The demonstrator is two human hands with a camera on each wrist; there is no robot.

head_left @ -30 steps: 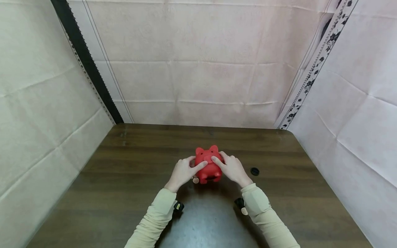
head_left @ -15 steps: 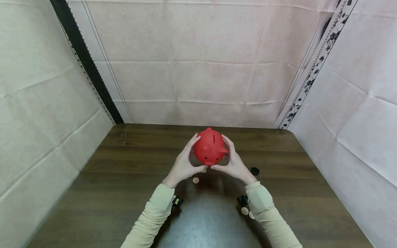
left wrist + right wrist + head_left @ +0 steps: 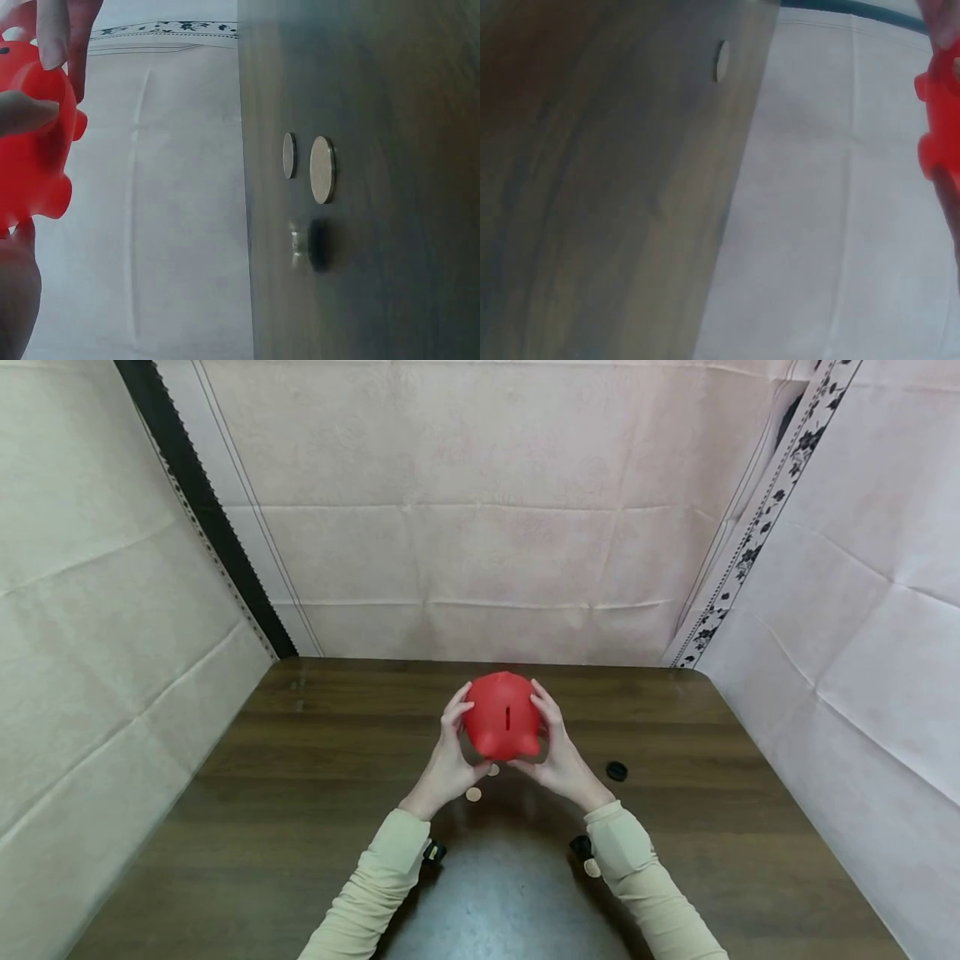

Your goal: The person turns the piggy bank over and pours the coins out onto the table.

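A red piggy bank [image 3: 501,714] is held up over the table between both hands, its coin slot facing the head camera and its ears toward the person. My left hand [image 3: 447,767] grips its left side, fingers curled round it and thumb at the near underside. On the other side my right hand [image 3: 562,767] grips it the same way, the two thumbs close together. The left wrist view shows the bank's red body [image 3: 30,165] and feet well off the tabletop. Only part of the bank [image 3: 946,112] enters the right wrist view. Its face is hidden in the head view.
On the brown wooden table [image 3: 337,827] lie a coin [image 3: 473,794] and another coin [image 3: 492,770] below the bank. A third coin [image 3: 592,867] is beside the right sleeve. A black round cap [image 3: 617,772] lies to the right. White cloth [image 3: 465,560] hangs round the table's sides.
The piggy bank has tipped from upright, face toward the head camera, to slot facing it, and turned between the hands. Both hands have shifted their grip along with it.
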